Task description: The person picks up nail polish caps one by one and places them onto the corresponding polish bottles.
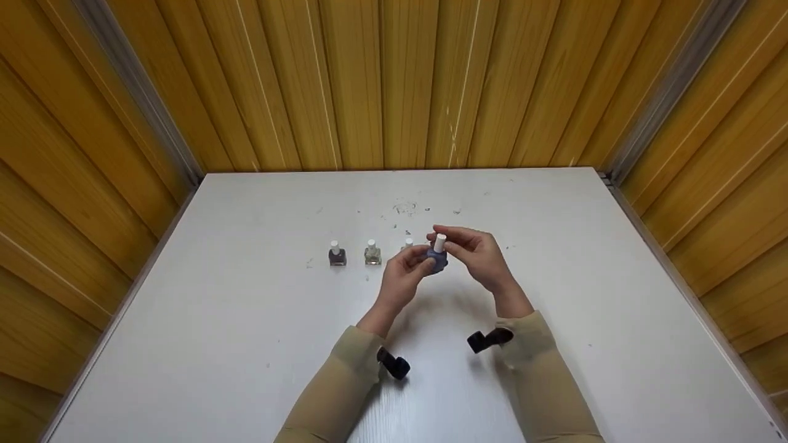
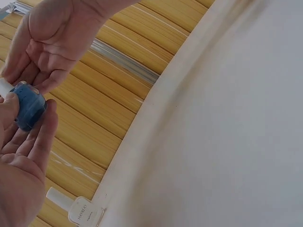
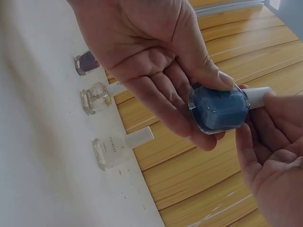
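Observation:
A blue nail polish bottle point(image 1: 438, 259) with a white cap point(image 3: 259, 97) is held up over the table between both hands. My left hand point(image 1: 401, 280) grips its glass body, thumb on one face and fingers behind, as the right wrist view shows. At the cap, my right hand point(image 1: 483, 255) pinches with thumb and fingertips. The cap sits on the bottle's neck, and the bottle tilts slightly in the head view.
Left of the hands, a dark nail polish bottle point(image 1: 337, 257) and a clear one with flecks point(image 1: 372, 255) stand on the white table point(image 1: 246, 320). A pale bottle point(image 3: 112, 150) stands partly behind my left hand in the head view. Wood-patterned walls point(image 1: 351, 86) enclose the table.

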`<action>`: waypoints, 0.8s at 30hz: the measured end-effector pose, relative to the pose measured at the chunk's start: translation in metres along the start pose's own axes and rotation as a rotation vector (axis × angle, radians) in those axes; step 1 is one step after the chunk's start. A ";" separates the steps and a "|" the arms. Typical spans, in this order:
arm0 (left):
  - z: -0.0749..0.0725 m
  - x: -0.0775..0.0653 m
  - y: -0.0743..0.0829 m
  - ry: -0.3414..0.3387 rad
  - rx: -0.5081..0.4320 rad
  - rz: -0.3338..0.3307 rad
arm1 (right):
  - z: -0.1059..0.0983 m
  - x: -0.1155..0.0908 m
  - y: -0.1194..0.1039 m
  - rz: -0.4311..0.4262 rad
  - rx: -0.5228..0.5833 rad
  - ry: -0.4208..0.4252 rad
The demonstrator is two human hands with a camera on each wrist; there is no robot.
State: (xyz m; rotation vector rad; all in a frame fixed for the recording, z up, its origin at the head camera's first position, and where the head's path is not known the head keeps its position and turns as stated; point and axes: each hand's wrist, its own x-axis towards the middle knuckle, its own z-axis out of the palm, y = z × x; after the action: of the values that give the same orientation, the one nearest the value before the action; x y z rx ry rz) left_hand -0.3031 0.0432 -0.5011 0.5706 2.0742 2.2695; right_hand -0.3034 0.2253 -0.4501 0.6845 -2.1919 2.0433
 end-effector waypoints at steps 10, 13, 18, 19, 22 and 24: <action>0.001 0.000 0.001 -0.001 0.004 0.024 | 0.006 0.001 0.001 0.065 -0.097 0.196; 0.001 0.001 0.001 0.007 -0.009 0.018 | 0.005 0.001 0.001 0.047 -0.049 0.122; 0.001 0.001 0.001 0.005 -0.015 0.014 | 0.002 0.000 0.001 0.014 0.031 0.000; 0.001 0.001 0.001 0.003 -0.015 0.016 | 0.001 0.000 0.001 0.011 0.031 0.000; 0.001 0.000 0.001 -0.001 -0.009 0.025 | 0.002 0.000 0.001 0.010 0.002 0.056; 0.002 -0.001 0.001 -0.004 -0.008 0.036 | 0.004 0.001 0.002 0.019 -0.018 0.122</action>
State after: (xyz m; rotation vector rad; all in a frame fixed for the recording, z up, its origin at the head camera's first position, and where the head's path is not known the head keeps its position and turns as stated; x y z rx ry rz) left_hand -0.3019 0.0447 -0.5003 0.6164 2.0688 2.2924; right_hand -0.3037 0.2208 -0.4520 0.5249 -2.1542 2.0141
